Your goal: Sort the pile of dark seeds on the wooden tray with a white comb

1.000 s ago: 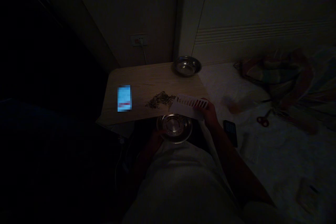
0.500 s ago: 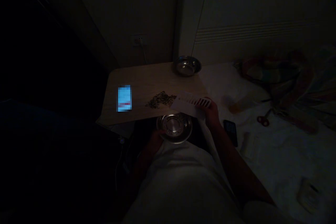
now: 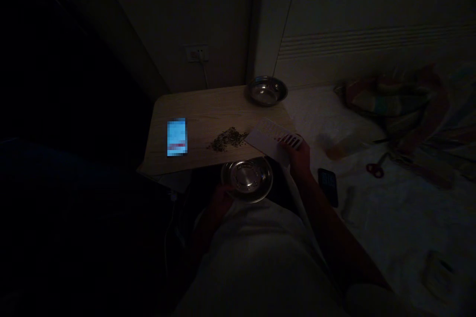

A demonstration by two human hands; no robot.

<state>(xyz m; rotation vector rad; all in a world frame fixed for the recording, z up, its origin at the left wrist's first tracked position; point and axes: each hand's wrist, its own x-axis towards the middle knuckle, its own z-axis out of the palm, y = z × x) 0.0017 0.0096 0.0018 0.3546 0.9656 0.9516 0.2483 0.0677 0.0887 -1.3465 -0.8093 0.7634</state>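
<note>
The room is very dark. My left hand (image 3: 222,194) grips the near-left rim of a small steel bowl (image 3: 247,177) held just below the front edge of a wooden bedside table (image 3: 201,116). My right hand (image 3: 298,154) is closed on a white slotted plastic scraper (image 3: 274,137) that lies tilted on the table's front right corner, above the bowl. A small heap of dark seeds or crumbs (image 3: 227,138) lies on the table just left of the scraper.
A lit phone (image 3: 176,137) lies on the table's left part. A second steel bowl (image 3: 267,90) stands at the table's back right. On the white bed to the right lie a dark remote-like device (image 3: 328,185), red-handled scissors (image 3: 374,168) and crumpled colourful cloth (image 3: 394,101).
The white scraper has tipped and shifted slightly right and back with my right hand. The bowl in my left hand has stayed almost still.
</note>
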